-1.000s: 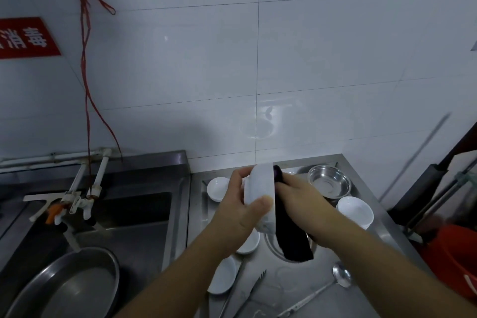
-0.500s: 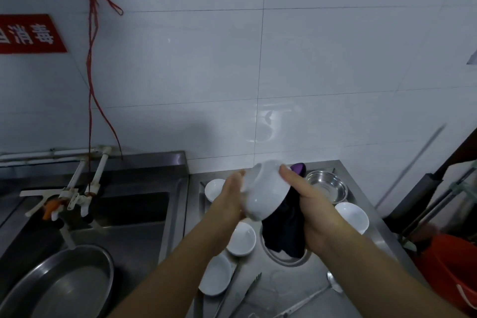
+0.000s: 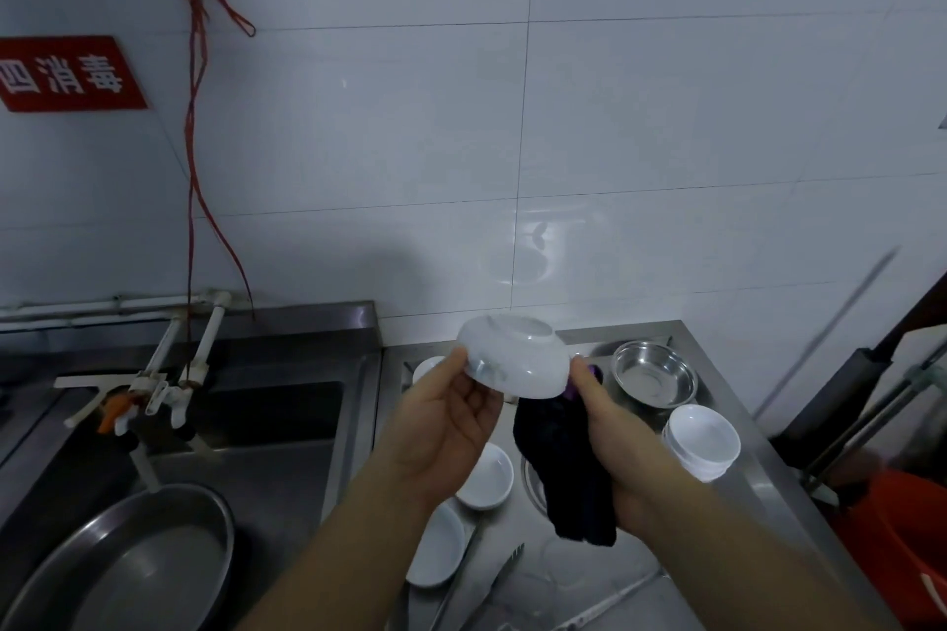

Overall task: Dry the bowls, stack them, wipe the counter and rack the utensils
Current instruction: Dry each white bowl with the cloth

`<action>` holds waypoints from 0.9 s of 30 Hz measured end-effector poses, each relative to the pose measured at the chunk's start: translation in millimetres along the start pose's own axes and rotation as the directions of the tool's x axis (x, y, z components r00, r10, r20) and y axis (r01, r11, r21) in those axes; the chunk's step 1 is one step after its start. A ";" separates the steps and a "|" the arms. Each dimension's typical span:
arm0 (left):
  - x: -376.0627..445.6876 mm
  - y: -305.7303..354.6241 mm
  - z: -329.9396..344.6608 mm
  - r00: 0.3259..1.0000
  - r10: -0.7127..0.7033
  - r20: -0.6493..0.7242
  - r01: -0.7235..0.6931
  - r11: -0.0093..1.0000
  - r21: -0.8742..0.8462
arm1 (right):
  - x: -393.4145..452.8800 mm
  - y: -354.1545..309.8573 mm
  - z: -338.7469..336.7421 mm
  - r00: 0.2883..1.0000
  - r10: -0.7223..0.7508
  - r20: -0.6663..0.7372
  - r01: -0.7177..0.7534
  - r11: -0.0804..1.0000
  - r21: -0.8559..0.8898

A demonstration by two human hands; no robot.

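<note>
1. The left hand (image 3: 445,418) is raised palm-up, its fingertips curled up against the left edge of a white bowl (image 3: 514,355) that is held upside down and slightly tilted.
2. The right hand (image 3: 610,430) pinches the bowl's right edge with the thumb and, with the rest of its fingers, grips a dark cloth (image 3: 566,469) that hangs below the bowl between the two wrists.
3. The bowl sits between both hands, lifted clear of the steel counter (image 3: 727,405).
4. Just right of the right hand stands a stack of white bowls (image 3: 702,441); beyond it, farther from the person, is a steel bowl (image 3: 654,373).
5. Below the left hand lie two small white dishes (image 3: 487,477) (image 3: 438,546); another white dish (image 3: 426,366) shows just above its fingers.
6. Under the forearms, tongs (image 3: 499,579) and a long metal handle (image 3: 612,602) lie on the counter.
7. Well left of the left hand are the sink (image 3: 266,405), taps (image 3: 164,374) and a large steel basin (image 3: 123,564).
8. Far right of the right hand is a red bucket (image 3: 902,543).
</note>
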State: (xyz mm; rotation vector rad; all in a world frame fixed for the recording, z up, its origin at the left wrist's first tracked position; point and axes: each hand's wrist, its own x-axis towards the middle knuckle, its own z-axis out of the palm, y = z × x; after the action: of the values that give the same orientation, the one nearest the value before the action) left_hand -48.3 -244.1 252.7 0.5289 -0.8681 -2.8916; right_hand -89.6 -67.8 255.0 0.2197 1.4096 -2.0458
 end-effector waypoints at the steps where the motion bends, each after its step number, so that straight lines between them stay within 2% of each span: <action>1: -1.0 3.9 3.7 1.000 0.027 -0.010 -0.027 0.999 0.018 | 0.0 2.9 -0.1 0.998 0.013 -0.059 -0.013 1.000 -0.010; 3: -1.1 10.6 5.2 0.998 0.057 -0.026 -0.055 0.995 0.082 | 0.8 5.1 -1.5 0.990 -0.018 -0.142 0.018 1.000 0.001; 6: -1.4 16.1 1.3 0.995 0.085 -0.055 -0.071 0.972 0.223 | -0.6 -8.9 -1.3 0.948 -0.236 -0.212 0.255 0.965 0.067; 8: -1.9 14.1 0.9 0.993 0.101 -0.063 -0.079 0.955 0.287 | -6.8 -23.5 4.1 0.901 -0.406 -0.154 0.421 0.904 0.077; 10: -5.6 10.3 6.2 0.993 0.111 -0.047 -0.087 0.929 0.360 | -14.4 -31.4 13.1 0.817 -0.575 -0.042 0.574 0.818 -0.044; 11: -7.5 7.8 8.9 0.994 0.109 -0.012 -0.095 0.909 0.405 | -19.3 -33.0 17.8 0.749 -0.661 0.050 0.660 0.737 -0.146; 12: -9.7 5.4 11.0 0.994 0.100 0.039 -0.107 0.888 0.447 | -22.3 -32.9 21.1 0.657 -0.731 0.186 0.750 0.608 -0.262; 13: -13.1 3.9 13.9 0.993 0.083 0.089 -0.115 0.872 0.476 | -23.6 -31.0 23.1 0.553 -0.757 0.348 0.822 0.427 -0.378; 15: -19.9 2.0 16.1 0.981 0.051 0.187 -0.141 0.851 0.506 | -19.5 -26.5 22.4 0.374 -0.690 0.619 0.867 0.023 -0.498; 16: -22.2 1.5 14.2 0.975 0.041 0.219 -0.150 0.845 0.513 | -16.2 -26.5 21.3 0.342 -0.657 0.672 0.860 -0.069 -0.506; 17: -24.5 1.3 13.0 0.974 0.028 0.227 -0.144 0.845 0.516 | -13.1 -27.7 20.4 0.340 -0.649 0.680 0.859 -0.080 -0.506; 19: -27.0 -0.2 9.4 0.972 -0.002 0.235 -0.124 0.846 0.518 | -8.4 -30.1 19.8 0.362 -0.686 0.631 0.853 -0.028 -0.521; 20: -27.4 -2.1 7.4 0.969 -0.018 0.246 -0.117 0.845 0.521 | -6.3 -31.4 20.8 0.396 -0.721 0.569 0.839 0.031 -0.543; 22: -29.2 -3.9 7.2 0.966 -0.032 0.258 -0.115 0.838 0.534 | -0.8 -35.9 25.5 0.538 -0.762 0.361 0.785 0.295 -0.545; 24: -29.3 -2.2 7.2 0.960 -0.023 0.278 -0.139 0.825 0.548 | 4.8 -44.2 29.3 0.682 -0.708 0.184 0.704 0.567 -0.427; 27: -29.3 5.6 8.9 0.947 -0.001 0.323 -0.186 0.814 0.549 | 11.2 -55.2 29.5 0.823 -0.567 0.042 0.554 0.784 -0.281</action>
State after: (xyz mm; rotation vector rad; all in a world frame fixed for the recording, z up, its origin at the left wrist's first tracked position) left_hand -24.0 -239.2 271.6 0.0399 -1.7864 -2.6167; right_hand -124.4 -86.1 304.9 -0.3252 1.9501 -2.2595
